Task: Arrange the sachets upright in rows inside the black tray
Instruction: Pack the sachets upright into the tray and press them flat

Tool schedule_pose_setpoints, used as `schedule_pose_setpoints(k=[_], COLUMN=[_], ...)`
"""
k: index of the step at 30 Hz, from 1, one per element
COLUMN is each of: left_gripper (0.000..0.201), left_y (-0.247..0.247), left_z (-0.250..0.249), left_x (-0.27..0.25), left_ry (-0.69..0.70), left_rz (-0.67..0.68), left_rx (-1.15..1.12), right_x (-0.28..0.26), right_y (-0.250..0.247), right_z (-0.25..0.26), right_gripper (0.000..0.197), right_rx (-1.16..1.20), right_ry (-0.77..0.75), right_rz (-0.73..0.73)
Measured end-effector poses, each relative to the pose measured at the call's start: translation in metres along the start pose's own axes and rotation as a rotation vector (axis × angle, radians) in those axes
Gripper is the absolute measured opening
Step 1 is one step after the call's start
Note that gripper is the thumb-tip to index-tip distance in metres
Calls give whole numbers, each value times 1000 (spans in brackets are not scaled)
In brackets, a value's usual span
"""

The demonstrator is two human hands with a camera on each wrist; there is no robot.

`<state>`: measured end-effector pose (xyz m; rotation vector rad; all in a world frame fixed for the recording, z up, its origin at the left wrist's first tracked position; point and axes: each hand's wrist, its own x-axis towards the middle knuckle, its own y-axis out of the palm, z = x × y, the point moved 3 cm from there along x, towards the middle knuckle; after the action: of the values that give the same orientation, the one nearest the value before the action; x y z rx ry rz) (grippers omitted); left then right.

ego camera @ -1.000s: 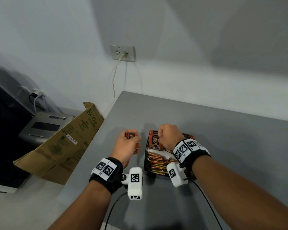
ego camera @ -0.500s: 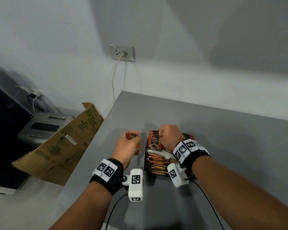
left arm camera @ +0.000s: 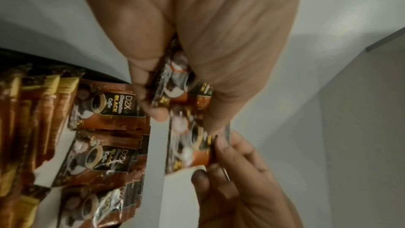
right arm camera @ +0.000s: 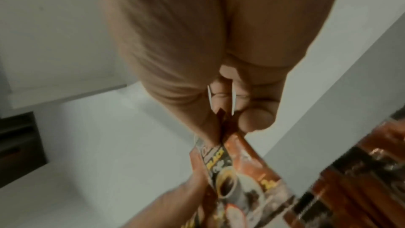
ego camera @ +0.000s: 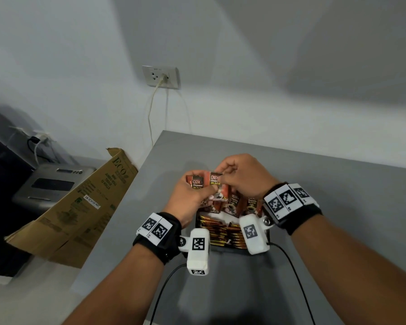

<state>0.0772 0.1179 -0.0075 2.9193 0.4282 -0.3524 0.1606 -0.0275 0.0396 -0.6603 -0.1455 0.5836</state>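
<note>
Both hands have risen off the grey matte worktop [ego camera: 314, 207] and met above the far-left corner of the black tray [ego camera: 268, 234]; a second ago the left hand [ego camera: 188, 198] stood apart to the tray's left and the right hand [ego camera: 244, 177] pressed on a sachet standing in the tray. The left hand now grips a small stack of glossy brown-and-orange foil coffee sachets [ego camera: 197, 182], fingers curled round their lower halves. The right hand pinches the top edge of one glossy sachet [ego camera: 217, 184] between thumb and forefinger [right arm camera: 256, 119], just beside the stack. In the left wrist view this pinched sachet [left arm camera: 192, 145] hangs flat, its crimped edge in the right hand's fingertips [left arm camera: 221, 146]. Inside the tray, upright sachets [ego camera: 234, 202] form a row along the far side, printed faces toward the camera; nearer rows [ego camera: 223, 233] show only gold-and-brown top edges, tightly packed. The tray sits near the worktop's left edge, well apart from its far edge. A flattened brown cardboard box [ego camera: 80, 207] leans against the worktop's left side.
</note>
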Motion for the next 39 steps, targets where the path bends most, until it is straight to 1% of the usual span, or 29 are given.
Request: schedule_pose_setpoints(k=[2, 4, 6, 9, 13, 18, 21, 24, 26, 29, 31, 35, 39], left_gripper=[35, 30, 27, 26, 20, 19, 19, 19, 19, 18, 18, 22, 26], left_y=[-2, -8, -11, -10, -11, -15, -17, -19, -19, -16, -13, -11, -11], left_z=[1, 4, 9, 13, 17, 18, 20, 21, 21, 21, 21, 23, 24], left_x=[1, 0, -1, -4, -8, -13, -15, -15, -15, -15, -14, -12, -11], left_ry=[-33, -73, -96, -114, -127, -126, -129, -140, -141, -134, -136, -155, -167], left_rz=[-63, -112, -119, -97, -83, -62, -60, -58, -57, -46, -42, -34, -36], left_rx=[-20, -23, -8, 22, 44, 55, 59, 58, 55, 54, 50, 44, 19], right_x=[-4, -10, -14, -16, -10, -4, -3, -6, -11, -15, -15, -12, -13], right_y=[-15, -21, -14, 6, 19, 26, 29, 23, 19, 21, 24, 26, 22], right_z=[-14, -32, -50, -63, -73, -76, -78, -76, -75, -74, -73, -70, -68], right_gripper=[8, 9, 10, 15, 14, 15, 17, 12, 16, 24, 21, 10, 6], right_rx=[-48, -113, -192, -286, -349, -392, -368, -384, -416, -407, -401, -409, -393], right_ry=[55, 127, 194, 227, 276, 279, 280, 283, 288, 302, 294, 262, 272], right_rz=[-76, -94, -49, 35, 72, 46, 46, 12, -4, 38, 43, 6, 11])
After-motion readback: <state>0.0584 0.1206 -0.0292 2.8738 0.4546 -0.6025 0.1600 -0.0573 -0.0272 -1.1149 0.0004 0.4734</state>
